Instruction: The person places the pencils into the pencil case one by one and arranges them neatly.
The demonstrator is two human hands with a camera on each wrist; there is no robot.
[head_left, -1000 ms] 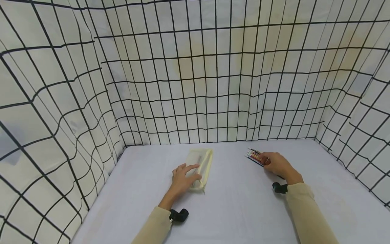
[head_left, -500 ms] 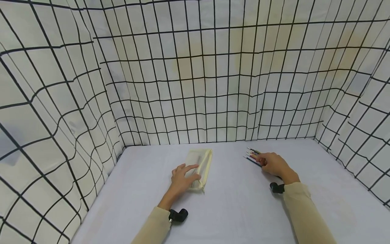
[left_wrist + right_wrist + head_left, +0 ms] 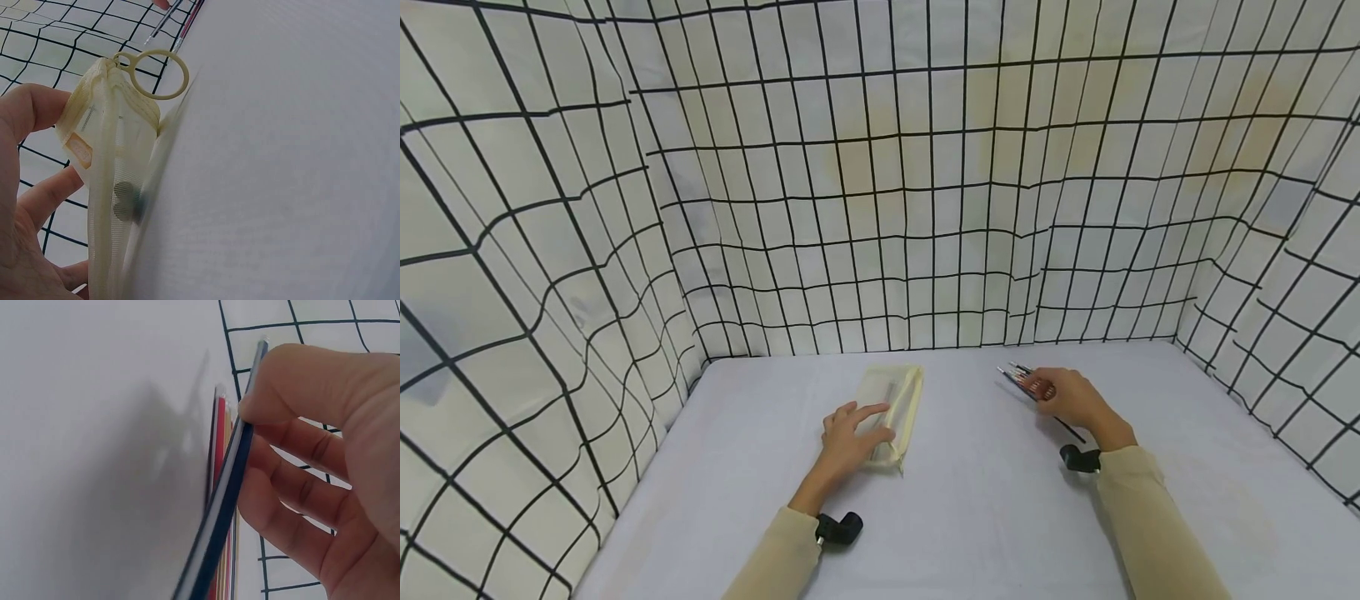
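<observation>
A pale yellow see-through zip pouch [image 3: 907,417] lies on the table in the head view. My left hand [image 3: 847,439] rests on it, thumb and forefinger spread apart. In the left wrist view its ring-shaped zip pull [image 3: 183,70] sticks out, and dark rounded shapes show through the mesh. My right hand [image 3: 1075,402] pinches a dark blue and silver striped pencil [image 3: 219,528] between thumb and fingers. Just beyond it lie several other striped pencils [image 3: 219,425], red and yellowish among them. In the head view the hand hides most of that bunch.
A white cloth covers the table [image 3: 958,500]. White walls with a black grid [image 3: 932,208] stand at the back and both sides. A small black camera is strapped to each wrist, below the hands.
My right hand has shifted slightly left and picked out one pencil from the bunch; its near end now shows below the hand. The left hand and pouch have stayed put.
</observation>
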